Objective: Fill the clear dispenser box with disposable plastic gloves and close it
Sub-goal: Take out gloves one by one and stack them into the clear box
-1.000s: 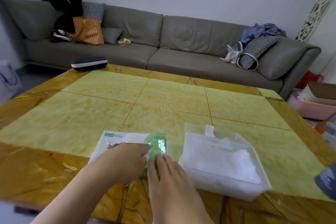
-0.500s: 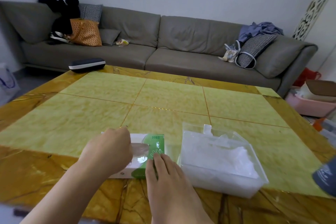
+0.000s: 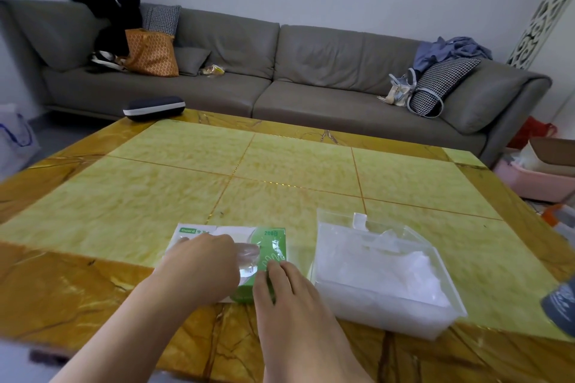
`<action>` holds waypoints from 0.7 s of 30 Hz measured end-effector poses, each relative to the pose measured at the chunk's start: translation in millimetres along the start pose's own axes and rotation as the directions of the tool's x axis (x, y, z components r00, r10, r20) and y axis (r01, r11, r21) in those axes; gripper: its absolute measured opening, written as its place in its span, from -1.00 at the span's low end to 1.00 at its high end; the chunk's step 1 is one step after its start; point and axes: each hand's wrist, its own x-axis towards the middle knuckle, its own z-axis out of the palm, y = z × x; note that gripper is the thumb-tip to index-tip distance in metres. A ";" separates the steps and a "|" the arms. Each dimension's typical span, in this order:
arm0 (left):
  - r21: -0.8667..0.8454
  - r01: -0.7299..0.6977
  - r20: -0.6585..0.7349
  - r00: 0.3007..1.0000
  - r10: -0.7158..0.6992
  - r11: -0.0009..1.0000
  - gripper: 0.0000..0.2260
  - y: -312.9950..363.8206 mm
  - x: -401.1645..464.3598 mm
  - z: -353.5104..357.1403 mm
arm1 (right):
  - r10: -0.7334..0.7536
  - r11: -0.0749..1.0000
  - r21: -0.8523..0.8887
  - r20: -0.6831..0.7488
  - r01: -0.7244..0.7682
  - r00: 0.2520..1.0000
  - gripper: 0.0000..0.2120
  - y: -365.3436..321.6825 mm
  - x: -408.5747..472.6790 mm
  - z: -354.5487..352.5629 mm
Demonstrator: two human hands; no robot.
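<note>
The green and white glove carton (image 3: 230, 246) lies flat on the yellow marble surface (image 3: 280, 171), at about 6 o'clock in the head view, near the front edge. The left hand (image 3: 202, 267) is on top of the carton, knuckles up, and its fingers are curled down into the opening of the carton; there they seem to pinch a piece of clear plastic glove (image 3: 247, 256), which shows as a shiny film just right of the knuckles. The fingertips themselves are hidden, so the exact grip I cannot tell with certainty. The right hand (image 3: 286, 286) lies at 5 o'clock from the left one. Its fingers are straight and close together, and they press on the near green corner of the carton, holding nothing.

The clear dispenser box (image 3: 385, 277) stands at 3 o'clock from the carton, just beside it but apart, with a narrow strip of surface between. It is open on top, and its clear lid (image 3: 339, 224) leans back at the far side. Inside the box is a loose heap of white, translucent plastic gloves (image 3: 404, 270), which fills it almost to the rim.

At 11 o'clock, on the far edge of the surface, lies a dark glasses case (image 3: 154, 107). Behind it runs a grey sofa (image 3: 311, 71) with an orange bag (image 3: 152, 53) at its left end.
</note>
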 end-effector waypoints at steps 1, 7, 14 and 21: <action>0.018 -0.008 0.012 1.000 0.008 1.000 -0.82 1.1 -2.5 -2.1 | -0.014 1.000 -0.012 0.006 0.014 1.000 -0.35 0.7 0.4 -0.8; -0.157 -0.063 0.117 0.990 0.081 0.986 -0.79 -8.9 -1.6 -11.5 | -0.061 0.998 0.000 0.116 0.062 0.991 -0.28 7.9 -0.9 -20.3; -0.514 -0.153 -0.140 0.986 0.093 0.844 -0.89 -21.6 1.5 -14.1 | -0.104 0.992 -0.054 0.195 0.117 0.975 -0.27 -0.4 -0.8 -48.5; -0.668 -0.290 -0.386 0.922 0.013 0.685 -0.83 -21.7 -4.7 -26.4 | -0.085 0.995 -0.023 0.234 0.093 0.968 -0.30 -3.7 1.7 -51.9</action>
